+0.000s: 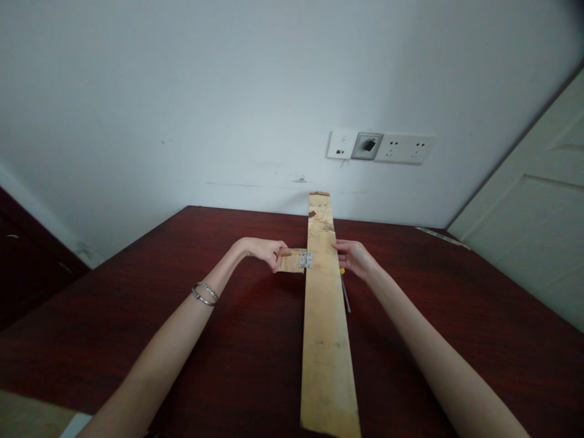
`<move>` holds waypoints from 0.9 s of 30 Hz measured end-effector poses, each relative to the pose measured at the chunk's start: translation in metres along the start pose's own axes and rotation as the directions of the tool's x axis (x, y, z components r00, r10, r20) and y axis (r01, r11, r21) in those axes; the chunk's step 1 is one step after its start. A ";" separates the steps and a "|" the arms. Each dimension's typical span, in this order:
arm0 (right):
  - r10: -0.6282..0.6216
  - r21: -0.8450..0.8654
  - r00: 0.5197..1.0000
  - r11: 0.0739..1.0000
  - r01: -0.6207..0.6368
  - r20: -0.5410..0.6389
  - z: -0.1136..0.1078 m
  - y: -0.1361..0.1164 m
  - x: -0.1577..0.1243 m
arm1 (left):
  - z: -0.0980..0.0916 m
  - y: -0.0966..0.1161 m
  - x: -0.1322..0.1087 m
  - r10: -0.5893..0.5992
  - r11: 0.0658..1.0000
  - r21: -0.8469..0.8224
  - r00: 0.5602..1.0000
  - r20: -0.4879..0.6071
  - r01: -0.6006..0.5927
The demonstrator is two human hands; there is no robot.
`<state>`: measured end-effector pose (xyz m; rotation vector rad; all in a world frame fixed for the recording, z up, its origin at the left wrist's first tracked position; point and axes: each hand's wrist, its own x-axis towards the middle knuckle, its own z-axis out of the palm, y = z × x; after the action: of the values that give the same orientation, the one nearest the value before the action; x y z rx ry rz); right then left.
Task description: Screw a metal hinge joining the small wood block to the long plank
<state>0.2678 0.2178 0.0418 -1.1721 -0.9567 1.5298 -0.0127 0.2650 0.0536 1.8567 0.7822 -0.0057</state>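
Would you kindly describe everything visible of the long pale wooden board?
The long pale wooden board bears dark stains near its far end. It points across the reddish table toward the white wall. A silver metal hinge links it to a short tan wooden piece on its left; the right hand touches its right edge.

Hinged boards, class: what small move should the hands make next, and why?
Probably swing the short board gently to test the hinge: the left hand grips that board's outer end, the hinge spans both boards, and the right hand is at the long board's edge, placed to steady it.
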 end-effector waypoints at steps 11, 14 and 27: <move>0.010 0.002 1.000 1.000 -0.010 0.017 0.001 -0.002 -0.001 | -0.003 0.000 -0.014 -0.004 0.931 -0.364 0.997 0.072 0.030; 0.011 0.003 1.000 1.000 -0.011 0.018 0.002 -0.002 -0.002 | -0.011 0.002 -0.020 -0.046 0.947 -0.316 0.998 0.033 0.054; 0.014 0.001 0.998 1.000 -0.014 0.058 0.006 -0.004 -0.005 | -0.077 0.087 0.049 0.363 0.357 0.933 0.914 -0.181 0.042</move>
<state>0.2632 0.2133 0.0484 -1.1415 -0.9874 1.5827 0.0434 0.3359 0.1415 3.1387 0.9234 0.0326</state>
